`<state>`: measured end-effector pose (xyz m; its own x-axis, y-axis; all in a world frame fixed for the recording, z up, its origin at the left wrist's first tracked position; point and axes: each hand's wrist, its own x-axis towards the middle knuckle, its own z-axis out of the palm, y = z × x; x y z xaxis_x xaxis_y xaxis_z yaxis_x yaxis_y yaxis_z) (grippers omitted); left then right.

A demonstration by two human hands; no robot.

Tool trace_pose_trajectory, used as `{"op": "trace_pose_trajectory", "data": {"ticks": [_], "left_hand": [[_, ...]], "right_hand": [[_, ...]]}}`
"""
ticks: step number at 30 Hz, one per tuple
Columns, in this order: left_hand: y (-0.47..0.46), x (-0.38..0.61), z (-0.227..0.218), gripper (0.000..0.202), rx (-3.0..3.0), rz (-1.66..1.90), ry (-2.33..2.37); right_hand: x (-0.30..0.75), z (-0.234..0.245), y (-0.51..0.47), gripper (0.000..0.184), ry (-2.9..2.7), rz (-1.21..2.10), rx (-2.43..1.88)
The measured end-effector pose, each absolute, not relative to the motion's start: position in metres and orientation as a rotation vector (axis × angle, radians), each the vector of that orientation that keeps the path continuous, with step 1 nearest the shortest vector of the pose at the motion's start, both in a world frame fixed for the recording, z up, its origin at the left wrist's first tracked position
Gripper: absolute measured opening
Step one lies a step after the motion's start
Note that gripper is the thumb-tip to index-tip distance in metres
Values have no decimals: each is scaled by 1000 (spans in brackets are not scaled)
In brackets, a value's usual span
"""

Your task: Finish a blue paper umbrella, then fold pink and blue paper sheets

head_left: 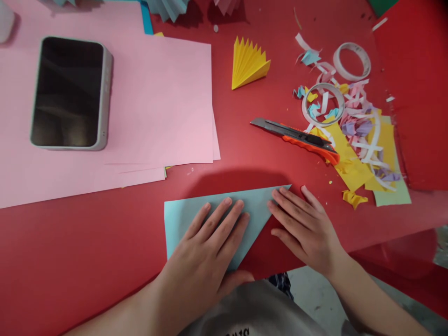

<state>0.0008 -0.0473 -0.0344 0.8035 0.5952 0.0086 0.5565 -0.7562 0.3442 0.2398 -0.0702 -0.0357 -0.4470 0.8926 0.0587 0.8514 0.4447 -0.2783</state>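
A light blue sheet of paper [196,210], folded along a slanting edge, lies at the front of the red table. My left hand [206,252] rests flat across its middle, fingers stretched out and slightly apart. At the paper's pointed right corner, my right hand [304,224] touches the surface with its fingertips, fingers extended and thumb apart. Neither hand grips anything. The paper's lower left part is hidden under my left hand and wrist.
Pink sheets [161,102] lie at left under a grey device with a black screen [70,93]. A yellow pleated fan [248,65] and an orange utility knife [297,140], blade out, lie beyond my hands. Tape rolls [352,61], paper scraps [357,126] and a red sheet [420,93] are at right.
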Motion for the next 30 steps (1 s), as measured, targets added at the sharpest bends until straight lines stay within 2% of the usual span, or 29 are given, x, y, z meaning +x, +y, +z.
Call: {"op": "trace_pose_trajectory", "data": {"ticks": [18,30], "left_hand": [[-47,-3,-33,80,2622,39,860],[-49,-3,-32,82,2631,31,872]], "right_hand": [[241,-40,-73,44,-2586,204,-1415],[215,-39,-68,56,-2641,314,-1394]]}}
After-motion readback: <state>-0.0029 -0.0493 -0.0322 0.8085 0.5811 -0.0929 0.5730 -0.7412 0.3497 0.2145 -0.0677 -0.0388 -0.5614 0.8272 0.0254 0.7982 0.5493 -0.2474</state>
